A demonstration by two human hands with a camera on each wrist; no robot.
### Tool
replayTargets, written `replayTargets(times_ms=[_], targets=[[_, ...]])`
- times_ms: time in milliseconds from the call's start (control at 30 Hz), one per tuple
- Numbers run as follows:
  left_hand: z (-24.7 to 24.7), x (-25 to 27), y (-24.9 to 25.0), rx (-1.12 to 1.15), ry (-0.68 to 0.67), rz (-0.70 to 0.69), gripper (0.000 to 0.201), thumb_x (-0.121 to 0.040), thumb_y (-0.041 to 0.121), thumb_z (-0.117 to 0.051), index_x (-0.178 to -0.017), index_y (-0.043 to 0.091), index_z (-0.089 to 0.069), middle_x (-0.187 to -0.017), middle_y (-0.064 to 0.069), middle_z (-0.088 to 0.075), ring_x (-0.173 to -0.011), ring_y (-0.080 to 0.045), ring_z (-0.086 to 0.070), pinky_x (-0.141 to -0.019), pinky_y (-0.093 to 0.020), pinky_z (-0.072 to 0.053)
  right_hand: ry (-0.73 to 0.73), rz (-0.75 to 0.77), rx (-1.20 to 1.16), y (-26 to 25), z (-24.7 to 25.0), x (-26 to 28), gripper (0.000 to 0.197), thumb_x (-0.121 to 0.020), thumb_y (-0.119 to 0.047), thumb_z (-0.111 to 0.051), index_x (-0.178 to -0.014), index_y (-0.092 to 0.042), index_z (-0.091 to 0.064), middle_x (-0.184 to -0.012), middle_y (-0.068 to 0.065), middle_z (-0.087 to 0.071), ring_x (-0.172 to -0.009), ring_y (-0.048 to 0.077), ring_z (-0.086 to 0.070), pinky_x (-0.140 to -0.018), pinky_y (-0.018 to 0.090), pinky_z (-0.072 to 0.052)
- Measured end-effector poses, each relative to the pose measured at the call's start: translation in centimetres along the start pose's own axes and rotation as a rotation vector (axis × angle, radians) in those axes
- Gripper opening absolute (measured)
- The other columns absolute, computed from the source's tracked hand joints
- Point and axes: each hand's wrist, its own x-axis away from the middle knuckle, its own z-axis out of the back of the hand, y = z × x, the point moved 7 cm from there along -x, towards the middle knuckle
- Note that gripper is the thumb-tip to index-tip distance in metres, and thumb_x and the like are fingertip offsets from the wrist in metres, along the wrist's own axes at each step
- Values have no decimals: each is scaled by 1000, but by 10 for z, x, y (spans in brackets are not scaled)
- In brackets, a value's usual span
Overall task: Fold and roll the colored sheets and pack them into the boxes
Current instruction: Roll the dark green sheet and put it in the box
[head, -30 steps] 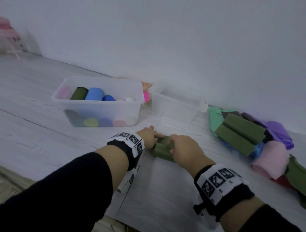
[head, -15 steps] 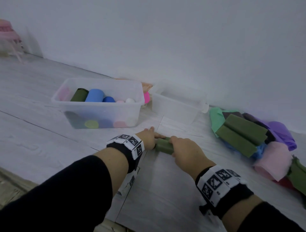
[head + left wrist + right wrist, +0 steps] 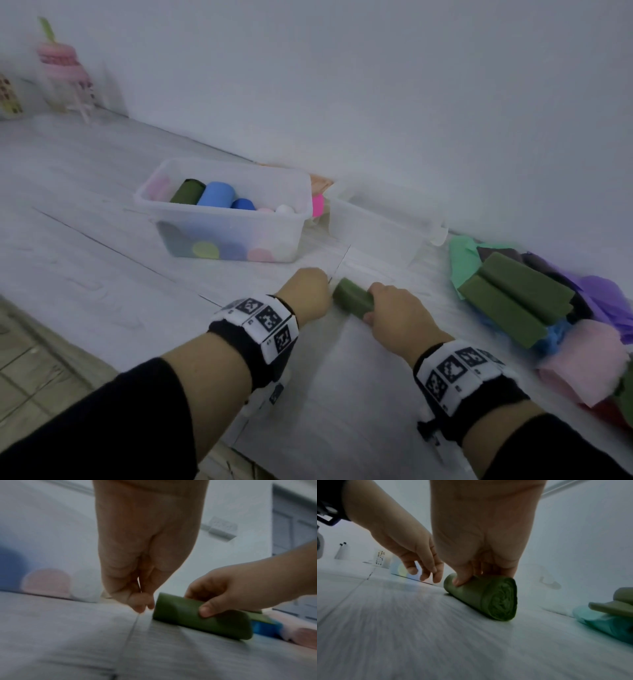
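Your R hand [image 3: 394, 310] grips the green roll [image 3: 352, 301] w/ fingers over the top and thumb [image 3: 462, 580] curled onto its near side; roll lies on its side on the white floor [image 3: 102, 274], spiral end facing the R wrist cam. Your L hand [image 3: 305, 291] sits just beside the roll's L end, fingers loosely curled, holding nothing; contact w/ the roll can't be told. Clear box [image 3: 222, 236] just beyond your hands holds rolls: green, lt blue, dk blue, pink, white on top, more seen through its wall. Second clear box [image 3: 376, 233] to its right, contents not visible. Sheet pile [image 3: 513, 301] by the wall on your right: green folded pcs, purple, pink, blue. Wristbands [image 3: 270, 318] carry black square code tags; no readable text or brand.
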Motion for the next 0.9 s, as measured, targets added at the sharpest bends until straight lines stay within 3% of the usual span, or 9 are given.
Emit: replayTargets(times_ms=[67, 133, 267, 367, 433, 533, 700, 800, 900], targets=[[-16, 6, 11, 73, -106, 14, 31, -96, 10, -43, -120, 2, -61, -121, -14, -60, -106, -25, -59, -91, -29, -44, -35, -20, -27, 1, -6, -3, 19, -93, -30, -51, -105, -16, -48, -95, 2, -56, -79, 17, -51, -68, 27, -39], [-28, 9, 17, 292, -150, 63, 32, -98, 17, -43, -118, -1, -60, -111, -14, -64, -87, -22, -63, -81, -28, -50, -110, -66, -89, 3, -11, -8, 17, -94, -30, -49, -102, -15, -49, -88, 1, -51, -77, 17, -49, -65, 27, -37], [-38, 18, 15, 907, -27, 207, 44, -98, 34, -46, -123, -1, -55, -121, -16, -60, -105, -28, -60, -88, -29, -48, -150, -113, -431, -3, -9, -8, 9, -93, -21, -53, -94, -12, -55, -90, 5, -57, -78, 17, -54, -59, 23, -38], [-20, 27, 5, 1396, 103, 242, 40, -89, 30, -63, -116, 0, -58, -113, -17, -65, -99, -27, -64, -89, -37, -53, -97, -102, -974, -26, 1, 0, 14, -91, -17, -59, -102, -8, -60, -101, 7, -67, -90, 20, -65, -80, 34, -53], [9, 32, -8, 1602, 159, 175, 32, -84, 21, -69, -107, 0, -62, -101, -16, -68, -89, -27, -67, -82, -38, -57, -136, -73, -1282, -52, 9, 5, 16, -93, -17, -58, -107, -9, -60, -107, 8, -67, -95, 22, -67, -87, 42, -54], [63, 40, -37, 1653, 287, 89, 29, -79, 13, -73, -104, 4, -62, -93, -16, -67, -82, -24, -66, -76, -38, -56, -183, 46, -1499, -96, 28, 2, 19, -91, -14, -61, -110, -14, -59, -114, 8, -63, -97, 23, -68, -82, 45, -56], [144, 40, -86, 1665, 378, -96, 35, -79, 12, -72, -111, 5, -59, -99, -14, -71, -88, -21, -71, -70, -37, -60, -184, 196, -1652, -163, 71, -28, 31, -90, -3, -56, -119, -14, -57, -111, 23, -64, -97, 32, -66, -78, 45, -57], [188, 26, -121, 1610, 414, -178, 37, -82, 18, -70, -114, 6, -55, -108, -13, -68, -94, -22, -69, -77, -40, -58, -131, 151, -1650, -191, 89, -53, 29, -91, -6, -56, -119, -12, -59, -104, 18, -68, -89, 27, -68, -68, 39, -58], [222, 7, -164, 1429, 462, -131, 43, -90, 38, -59, -123, 13, -47, -118, -6, -60, -104, -20, -59, -88, -36, -48, -129, 13, -1667, -203, 100, -78, 21, -94, -9, -52, -113, -4, -60, -100, 17, -69, -83, 27, -68, -59, 37, -57]])
